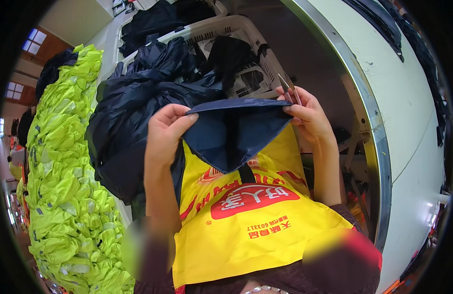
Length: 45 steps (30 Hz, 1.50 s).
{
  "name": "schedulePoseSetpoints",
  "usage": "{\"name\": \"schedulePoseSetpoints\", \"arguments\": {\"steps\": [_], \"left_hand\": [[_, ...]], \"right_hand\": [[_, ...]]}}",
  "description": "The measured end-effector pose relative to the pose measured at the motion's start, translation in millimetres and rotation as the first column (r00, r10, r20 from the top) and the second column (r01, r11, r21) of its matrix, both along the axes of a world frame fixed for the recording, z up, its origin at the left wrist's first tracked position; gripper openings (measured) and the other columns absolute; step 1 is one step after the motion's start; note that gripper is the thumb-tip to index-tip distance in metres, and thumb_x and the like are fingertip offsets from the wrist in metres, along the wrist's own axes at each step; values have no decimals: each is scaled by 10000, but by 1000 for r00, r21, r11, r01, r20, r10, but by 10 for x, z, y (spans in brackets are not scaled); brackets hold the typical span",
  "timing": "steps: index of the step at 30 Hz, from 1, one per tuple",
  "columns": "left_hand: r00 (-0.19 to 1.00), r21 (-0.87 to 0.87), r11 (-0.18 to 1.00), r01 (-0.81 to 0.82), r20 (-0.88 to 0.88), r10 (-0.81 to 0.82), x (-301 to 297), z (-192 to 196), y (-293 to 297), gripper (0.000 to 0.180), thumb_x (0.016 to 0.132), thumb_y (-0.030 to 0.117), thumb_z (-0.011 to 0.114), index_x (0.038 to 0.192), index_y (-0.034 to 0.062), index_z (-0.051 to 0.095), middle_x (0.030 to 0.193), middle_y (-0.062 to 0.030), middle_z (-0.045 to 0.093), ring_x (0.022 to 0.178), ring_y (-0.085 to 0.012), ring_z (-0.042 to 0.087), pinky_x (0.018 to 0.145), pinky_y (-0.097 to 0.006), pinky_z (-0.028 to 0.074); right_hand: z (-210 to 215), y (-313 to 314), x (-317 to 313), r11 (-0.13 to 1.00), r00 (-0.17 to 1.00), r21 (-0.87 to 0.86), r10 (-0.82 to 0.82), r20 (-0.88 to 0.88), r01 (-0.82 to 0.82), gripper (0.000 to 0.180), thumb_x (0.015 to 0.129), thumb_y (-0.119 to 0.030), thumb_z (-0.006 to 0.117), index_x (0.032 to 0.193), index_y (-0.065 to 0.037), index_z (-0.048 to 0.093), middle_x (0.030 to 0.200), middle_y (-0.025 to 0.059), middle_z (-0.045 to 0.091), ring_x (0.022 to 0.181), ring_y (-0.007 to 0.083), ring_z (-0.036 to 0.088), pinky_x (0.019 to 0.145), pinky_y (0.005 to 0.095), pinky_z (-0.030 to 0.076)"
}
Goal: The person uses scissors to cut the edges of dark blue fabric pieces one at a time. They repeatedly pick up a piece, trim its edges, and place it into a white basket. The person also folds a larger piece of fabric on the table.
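A dark navy fabric piece (226,130) is stretched between my two hands in front of my chest. Its upper edge runs nearly straight across, and the rest hangs down to a blunt point. My left hand (164,132) pinches its left corner between thumb and fingers. At the right corner, my right hand (309,113) grips the cloth with thumb and fingers. A small pair of thread snips (289,89) is also in the right hand, blades pointing up past the fingers. Behind the cloth, a yellow apron (236,250) covers my front.
A heap of navy garments (133,108) lies to the left, spilling from a white plastic crate (253,29). Farther left runs a tall pile of neon yellow garments (65,171). On the right stands a pale table (407,73) with a metal edge.
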<state>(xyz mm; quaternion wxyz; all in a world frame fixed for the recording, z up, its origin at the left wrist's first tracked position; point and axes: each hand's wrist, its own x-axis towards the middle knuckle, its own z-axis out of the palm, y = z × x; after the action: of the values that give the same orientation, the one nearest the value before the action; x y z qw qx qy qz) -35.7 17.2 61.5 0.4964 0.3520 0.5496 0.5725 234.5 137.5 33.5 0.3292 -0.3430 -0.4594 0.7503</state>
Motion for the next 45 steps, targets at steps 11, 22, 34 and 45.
{"name": "schedulePoseSetpoints", "arguments": {"steps": [11,22,34,45], "left_hand": [[773,130,881,455,-550,-318,-114,328,84,110,740,39,653,833,-19,646,725,-33,576,649,-90,539,578,-199,410],[751,191,963,-190,-603,268,385,71,-534,530,585,174,802,1019,58,520,800,-6,454,687,-93,418,627,-207,370],[943,-47,968,-248,-241,230,505,-109,-601,480,782,183,616,1155,3,373,948,-85,525,812,-115,516,700,-232,437],[813,-46,987,-152,562,152,17,-340,-493,169,885,86,465,978,-15,564,887,-92,623,768,-148,602,732,-252,510]], "right_hand": [[471,-220,-127,743,936,587,152,318,-320,437,581,-231,831,780,-61,480,970,57,543,686,78,444,610,198,387],[-2,-612,-1199,726,966,687,-180,185,4,251,692,-91,687,765,-22,457,655,46,451,590,113,398,539,240,370],[-42,-776,-1411,595,952,786,-305,25,170,311,665,-75,743,731,-61,440,582,13,426,484,78,381,439,214,336],[-174,-408,-935,915,913,-35,396,-102,-401,146,780,-188,671,802,-59,605,719,-9,589,677,70,546,661,195,427]]}}
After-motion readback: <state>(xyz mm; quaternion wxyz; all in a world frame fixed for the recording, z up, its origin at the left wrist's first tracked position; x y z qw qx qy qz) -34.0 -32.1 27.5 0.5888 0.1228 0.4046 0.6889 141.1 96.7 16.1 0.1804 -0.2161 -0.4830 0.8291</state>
